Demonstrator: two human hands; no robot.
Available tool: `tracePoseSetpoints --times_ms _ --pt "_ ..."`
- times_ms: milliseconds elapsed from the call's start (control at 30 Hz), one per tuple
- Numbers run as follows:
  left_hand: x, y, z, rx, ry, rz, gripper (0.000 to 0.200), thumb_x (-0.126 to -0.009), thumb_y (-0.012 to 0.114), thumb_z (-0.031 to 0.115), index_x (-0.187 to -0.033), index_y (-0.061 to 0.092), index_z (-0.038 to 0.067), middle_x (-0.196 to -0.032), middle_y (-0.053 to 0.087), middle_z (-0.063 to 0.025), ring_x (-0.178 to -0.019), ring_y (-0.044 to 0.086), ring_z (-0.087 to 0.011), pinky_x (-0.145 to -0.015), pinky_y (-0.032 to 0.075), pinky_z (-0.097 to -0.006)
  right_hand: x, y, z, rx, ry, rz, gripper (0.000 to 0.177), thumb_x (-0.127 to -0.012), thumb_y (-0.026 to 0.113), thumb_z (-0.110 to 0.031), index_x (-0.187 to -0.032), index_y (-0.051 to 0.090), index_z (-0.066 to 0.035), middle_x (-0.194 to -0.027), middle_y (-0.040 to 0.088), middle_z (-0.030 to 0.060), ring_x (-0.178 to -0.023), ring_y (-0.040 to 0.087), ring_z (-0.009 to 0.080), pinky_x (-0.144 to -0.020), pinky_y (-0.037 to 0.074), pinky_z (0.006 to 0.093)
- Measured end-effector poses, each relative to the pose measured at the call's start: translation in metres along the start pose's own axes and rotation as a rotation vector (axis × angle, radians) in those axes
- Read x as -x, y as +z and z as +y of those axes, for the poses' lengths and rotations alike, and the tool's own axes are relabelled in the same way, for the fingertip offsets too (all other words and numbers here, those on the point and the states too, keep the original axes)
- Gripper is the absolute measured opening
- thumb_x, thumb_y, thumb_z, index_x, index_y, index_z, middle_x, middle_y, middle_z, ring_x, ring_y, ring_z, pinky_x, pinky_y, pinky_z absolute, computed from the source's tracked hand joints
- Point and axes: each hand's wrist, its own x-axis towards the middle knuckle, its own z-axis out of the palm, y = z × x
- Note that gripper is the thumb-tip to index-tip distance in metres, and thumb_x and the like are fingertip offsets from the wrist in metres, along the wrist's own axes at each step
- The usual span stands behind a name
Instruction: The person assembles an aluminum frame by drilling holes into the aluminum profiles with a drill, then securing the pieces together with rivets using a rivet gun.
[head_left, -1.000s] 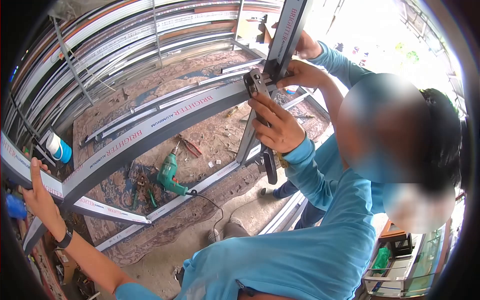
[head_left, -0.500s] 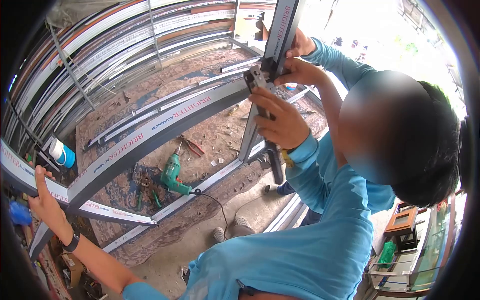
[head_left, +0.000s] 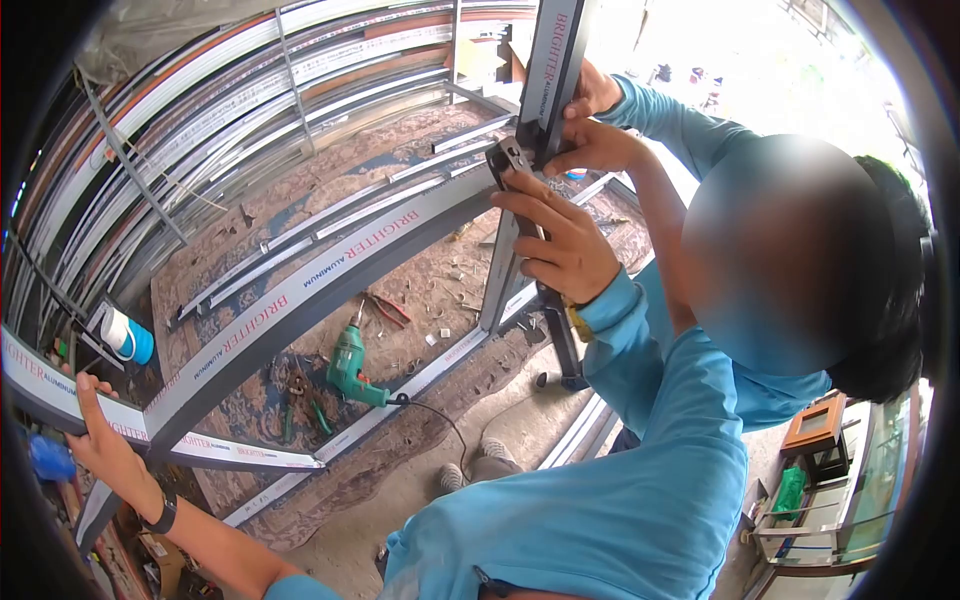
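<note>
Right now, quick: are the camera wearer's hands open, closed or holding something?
Left hand: holding the lettered aluminum frame.
Right hand: holding a dark tool, fingers loosely curled.

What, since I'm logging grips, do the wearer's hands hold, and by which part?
Left hand: the aluminum frame, by its edge near a corner. Right hand: a long dark metal piece, by its upper half.

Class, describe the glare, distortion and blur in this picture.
All in the head view: glare washes out the background at upper right; the aluminum bar looks bowed, probably by the lens; black corners frame the scene; a smooth blur masks the co-worker's head; the green drill looks fairly sharp.
</note>
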Motion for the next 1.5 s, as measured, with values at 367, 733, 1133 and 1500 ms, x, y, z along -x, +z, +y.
tracePoseSetpoints --times_ms 367,733,1133,1500 --pt "0.007 0.007 0.010 0.046 -0.043 0.016 0.053 -0.098 0.070 0.025 -0.139 0.056 -0.006 -0.095 0.063 -0.0068 -0.086 0.059 -0.0151 -0.080 0.048 -0.0311 0.017 0.001 -0.025 -0.126 0.063 0.000 0.038 -0.089 0.077 -0.014 -0.123 0.068 -0.001 -0.116 0.072 0.0071 -0.111 0.064 0.0141 -0.092 0.051 0.0285" --pt "0.004 -0.001 0.006 0.046 -0.081 0.001 0.052 -0.098 0.070 0.026 -0.137 0.056 -0.006 -0.099 0.063 -0.0073 -0.085 0.058 -0.0147 -0.080 0.048 -0.0302 0.009 0.001 -0.021 0.051 0.043 -0.031 0.037 -0.087 0.078 -0.015 -0.120 0.069 -0.002 -0.114 0.072 0.0079 -0.104 0.064 0.0119 -0.083 0.052 0.0277" --pt "0.008 0.007 0.019 0.063 -0.076 0.024 0.053 -0.098 0.071 0.024 -0.138 0.055 -0.006 -0.098 0.063 -0.0078 -0.084 0.058 -0.0150 -0.080 0.047 -0.0302 0.013 0.001 -0.011 0.003 0.022 -0.012 0.050 -0.083 0.085 -0.030 -0.122 0.069 -0.003 -0.110 0.074 0.0049 -0.104 0.065 0.0132 -0.088 0.051 0.0283" --pt "0.006 0.008 0.019 0.020 -0.058 0.023 0.056 -0.098 0.070 0.026 -0.141 0.053 -0.005 -0.097 0.063 -0.0074 -0.084 0.058 -0.0144 -0.079 0.047 -0.0304 0.006 0.002 -0.016 0.158 0.101 0.052 0.040 -0.085 0.083 -0.024 -0.115 0.068 -0.002 -0.088 0.070 0.0015 -0.079 0.061 0.0097 -0.064 0.046 0.0242"
